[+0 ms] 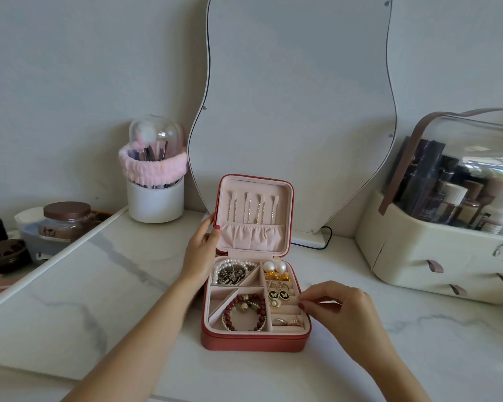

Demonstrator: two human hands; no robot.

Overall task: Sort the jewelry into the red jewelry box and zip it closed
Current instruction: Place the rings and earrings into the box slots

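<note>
Both arms reach up from the bottom edge toward the red box (254, 340), which sits open in the middle of the white marble table (122, 274). I see my left hand (199, 250) on the left edge of the lid (254, 213) — the thumb is curled over the rim and the fingers go behind it, so it holds the lid upright. My right hand (336, 304) is at the right side of the box, fingers bent and tips pinched close together just over the ring slots. I cannot tell if it has anything small between them.

Inside the lid, thin chains (253, 208) hang in a row above a pink pocket. In the tray, a pearl bracelet (230, 269) and dark charms fill the top left part. Red beads (244, 313) lie in the bottom left part. On the right side I see two pearl earrings (274, 266), gold pieces just below them, two black butterfly studs (278, 294), and rings (286, 322) at the near end.

Behind the box stands a wavy mirror (296, 111). A white brush cup (156, 203) with a pink band is to the left — a cream makeup case (436, 256) is on the right
</note>
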